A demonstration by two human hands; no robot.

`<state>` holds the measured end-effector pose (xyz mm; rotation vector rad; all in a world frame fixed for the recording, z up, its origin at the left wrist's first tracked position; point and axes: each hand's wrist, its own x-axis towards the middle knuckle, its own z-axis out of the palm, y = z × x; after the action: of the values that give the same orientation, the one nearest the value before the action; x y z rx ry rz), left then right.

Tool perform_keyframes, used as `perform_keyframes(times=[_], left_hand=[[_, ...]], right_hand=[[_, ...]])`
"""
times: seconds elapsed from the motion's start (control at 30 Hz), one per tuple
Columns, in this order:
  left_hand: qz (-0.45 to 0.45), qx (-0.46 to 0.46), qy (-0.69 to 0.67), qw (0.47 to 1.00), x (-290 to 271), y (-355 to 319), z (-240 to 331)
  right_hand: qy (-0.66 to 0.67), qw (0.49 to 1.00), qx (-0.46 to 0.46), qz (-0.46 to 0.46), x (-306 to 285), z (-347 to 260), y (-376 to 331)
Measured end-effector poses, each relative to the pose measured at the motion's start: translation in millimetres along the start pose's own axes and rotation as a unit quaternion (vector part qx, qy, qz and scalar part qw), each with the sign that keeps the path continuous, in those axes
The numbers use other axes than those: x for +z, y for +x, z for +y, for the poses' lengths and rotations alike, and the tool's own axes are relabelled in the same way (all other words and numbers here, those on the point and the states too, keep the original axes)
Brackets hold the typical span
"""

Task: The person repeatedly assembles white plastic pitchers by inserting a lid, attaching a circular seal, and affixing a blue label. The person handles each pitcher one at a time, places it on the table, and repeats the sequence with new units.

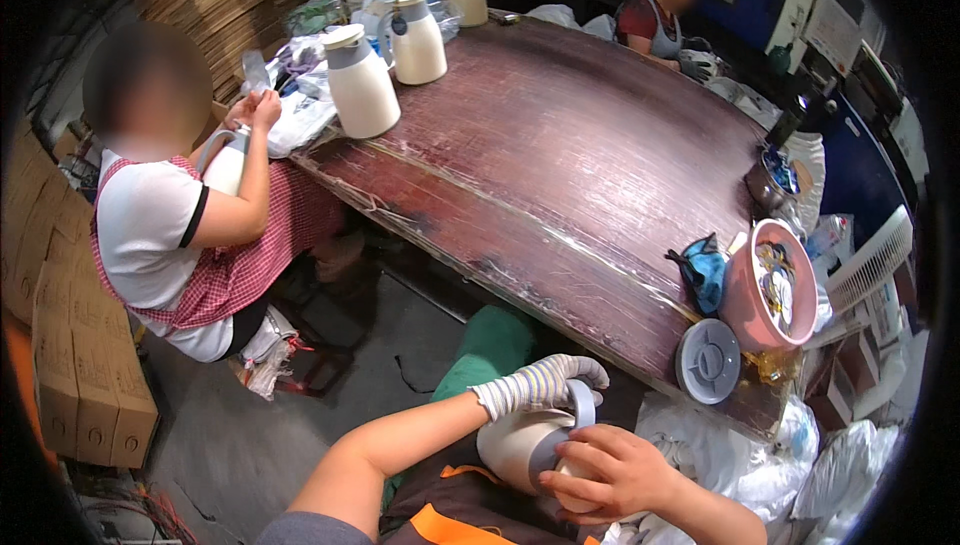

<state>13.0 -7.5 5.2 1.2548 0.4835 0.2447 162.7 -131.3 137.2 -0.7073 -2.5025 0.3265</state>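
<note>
A cream vacuum jug (508, 443) with a grey collar and grey handle (582, 407) lies tilted in my lap, its top toward my right. My left hand (538, 386), in a striped knit glove, is closed at the jug, its fingers curled by the upper end of the handle. Bare, my right hand (612, 469) has its fingers bent around the cream lid (570, 490) at the jug's top. My right fingers cover part of the lid and collar.
A brown table (540, 135) spans ahead. On it stand cream jugs (362, 95), a pink basin (738, 290) of small parts, a grey round lid (709, 361) and a blue cloth (701, 273). One co-worker (165, 235) sits left, another (655, 20) far right. Plastic bags (720, 445) lie beside me.
</note>
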Motion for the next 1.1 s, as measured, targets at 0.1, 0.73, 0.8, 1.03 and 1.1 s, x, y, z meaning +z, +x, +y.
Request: perform_keyframes(times=[0.1,0.73,0.8,1.03,1.1], left_hand=[[0.005,0.052,0.136,0.989,8,-2,4],[0.052,0.013,0.044,0.998,-16,-26,14],[0.032,0.013,0.023,0.999,-8,-21,14],[-0.074,-0.120,0.012,0.990,10,-63,69],[-0.163,-0.198,-0.111,0.960,31,-73,58]], right_hand=[[0.013,1.000,-0.026,0.012,3,-3,-3],[0.038,0.982,0.181,-0.039,-2,-6,-14],[-0.006,0.992,0.122,-0.036,3,-12,-8],[0.062,0.941,0.329,0.057,17,45,-46],[0.064,0.942,0.324,0.058,17,53,-49]])
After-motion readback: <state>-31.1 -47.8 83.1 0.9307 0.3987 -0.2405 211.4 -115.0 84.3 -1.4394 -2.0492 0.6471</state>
